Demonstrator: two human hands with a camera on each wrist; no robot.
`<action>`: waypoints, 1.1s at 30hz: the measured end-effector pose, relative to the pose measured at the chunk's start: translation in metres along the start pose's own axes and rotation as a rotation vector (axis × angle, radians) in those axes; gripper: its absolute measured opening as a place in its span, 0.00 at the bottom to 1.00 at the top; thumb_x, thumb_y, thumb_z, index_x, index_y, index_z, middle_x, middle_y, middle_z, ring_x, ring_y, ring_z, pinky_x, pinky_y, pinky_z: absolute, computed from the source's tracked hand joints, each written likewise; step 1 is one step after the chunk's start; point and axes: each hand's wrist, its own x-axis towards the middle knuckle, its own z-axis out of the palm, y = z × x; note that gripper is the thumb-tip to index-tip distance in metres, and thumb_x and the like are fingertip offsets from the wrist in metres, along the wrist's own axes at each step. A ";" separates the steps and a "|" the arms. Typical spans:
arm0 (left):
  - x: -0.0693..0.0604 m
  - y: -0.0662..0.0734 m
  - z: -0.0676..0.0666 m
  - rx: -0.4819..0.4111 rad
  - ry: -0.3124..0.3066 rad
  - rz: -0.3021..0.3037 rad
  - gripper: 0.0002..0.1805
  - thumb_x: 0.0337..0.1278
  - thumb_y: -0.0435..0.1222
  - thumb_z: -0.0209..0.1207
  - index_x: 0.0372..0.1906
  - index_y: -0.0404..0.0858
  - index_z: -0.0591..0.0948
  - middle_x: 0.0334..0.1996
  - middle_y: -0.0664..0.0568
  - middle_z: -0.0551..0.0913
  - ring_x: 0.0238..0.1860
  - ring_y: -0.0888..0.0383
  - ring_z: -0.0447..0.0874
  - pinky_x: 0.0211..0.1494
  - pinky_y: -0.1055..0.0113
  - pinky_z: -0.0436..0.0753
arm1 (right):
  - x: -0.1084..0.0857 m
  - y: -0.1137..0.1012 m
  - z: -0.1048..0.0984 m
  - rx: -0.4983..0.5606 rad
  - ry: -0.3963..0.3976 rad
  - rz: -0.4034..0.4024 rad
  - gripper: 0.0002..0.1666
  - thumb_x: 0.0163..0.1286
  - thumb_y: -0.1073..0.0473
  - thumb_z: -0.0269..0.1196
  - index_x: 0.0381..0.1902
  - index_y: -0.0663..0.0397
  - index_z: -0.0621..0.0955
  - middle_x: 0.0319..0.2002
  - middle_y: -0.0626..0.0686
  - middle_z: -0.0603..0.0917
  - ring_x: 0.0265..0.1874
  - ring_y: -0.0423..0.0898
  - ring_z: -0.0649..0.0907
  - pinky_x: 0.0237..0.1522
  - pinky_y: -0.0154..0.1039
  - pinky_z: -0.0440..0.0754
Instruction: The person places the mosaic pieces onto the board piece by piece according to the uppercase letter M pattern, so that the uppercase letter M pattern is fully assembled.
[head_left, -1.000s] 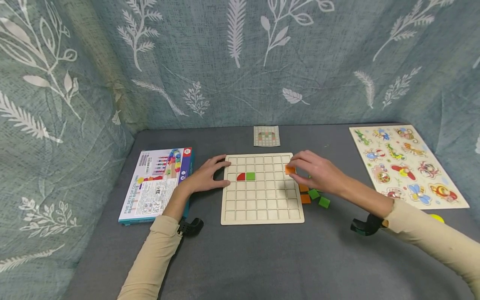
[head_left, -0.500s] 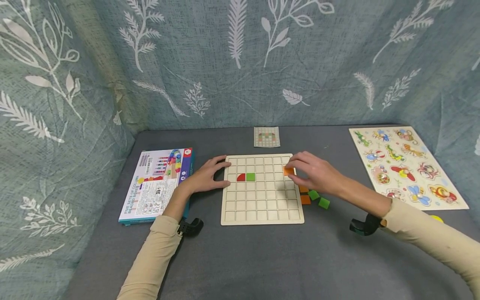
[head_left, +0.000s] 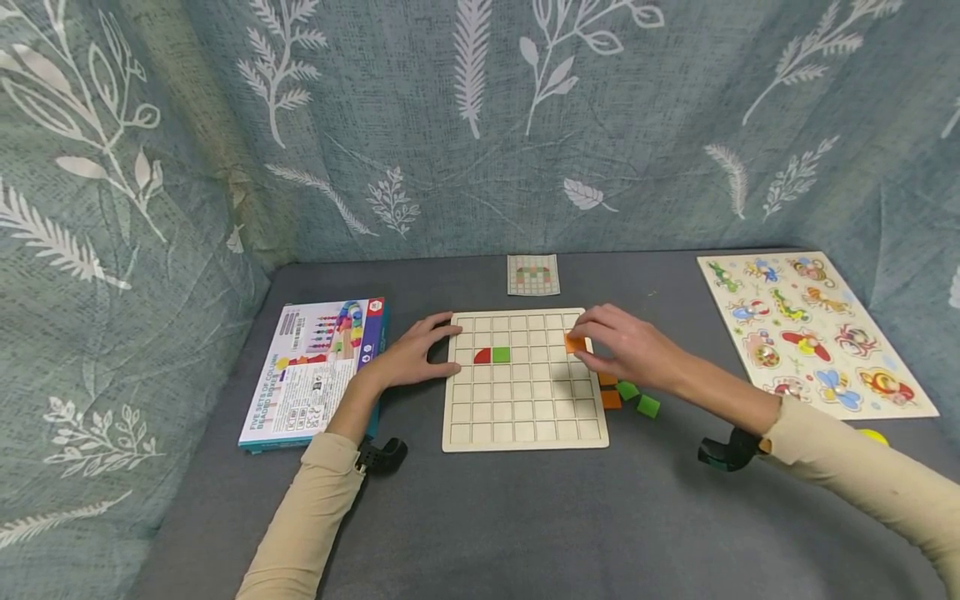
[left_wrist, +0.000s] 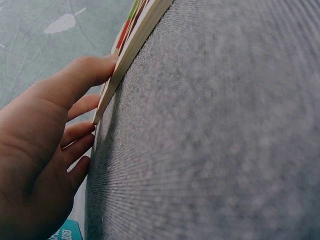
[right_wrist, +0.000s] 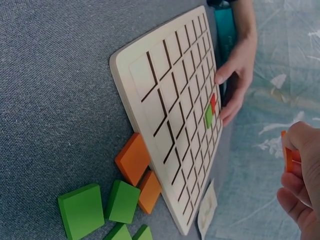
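A wooden grid board (head_left: 522, 433) lies flat on the table. In two neighbouring cells at its left are a red quarter-round tile (head_left: 482, 356) and a green square tile (head_left: 501, 355). My left hand (head_left: 411, 354) rests at the board's left edge, fingers and thumb spread and touching it, as the left wrist view also shows. Over the board's upper right part my right hand (head_left: 626, 346) pinches an orange square tile (head_left: 574, 342) between thumb and fingers. The right wrist view shows that orange tile (right_wrist: 287, 152) held above the board.
Loose orange tiles (right_wrist: 133, 159) and green tiles (right_wrist: 81, 212) lie by the board's right edge. Behind the board is a small pattern card (head_left: 533, 276). A beaded-toy box (head_left: 311, 375) stands left; an insect puzzle board (head_left: 817, 333) and a yellow piece (head_left: 873, 436) lie right.
My right hand has shifted slightly left with the orange tile, further over the board. The left hand has stayed at the board's edge.
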 end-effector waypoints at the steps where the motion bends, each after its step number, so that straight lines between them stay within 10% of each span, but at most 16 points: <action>1: 0.000 0.000 0.000 -0.001 -0.001 -0.001 0.37 0.61 0.46 0.62 0.72 0.40 0.65 0.76 0.42 0.52 0.77 0.37 0.46 0.71 0.36 0.58 | 0.000 0.000 0.000 0.000 -0.001 0.001 0.16 0.50 0.64 0.75 0.39 0.58 0.84 0.38 0.52 0.83 0.38 0.45 0.80 0.35 0.39 0.82; 33: 0.000 0.000 0.000 -0.010 -0.003 -0.001 0.37 0.60 0.47 0.62 0.72 0.41 0.65 0.76 0.43 0.52 0.77 0.38 0.47 0.71 0.36 0.59 | 0.014 0.001 0.012 0.031 0.048 -0.010 0.14 0.52 0.64 0.73 0.38 0.57 0.84 0.38 0.51 0.83 0.38 0.46 0.80 0.36 0.37 0.81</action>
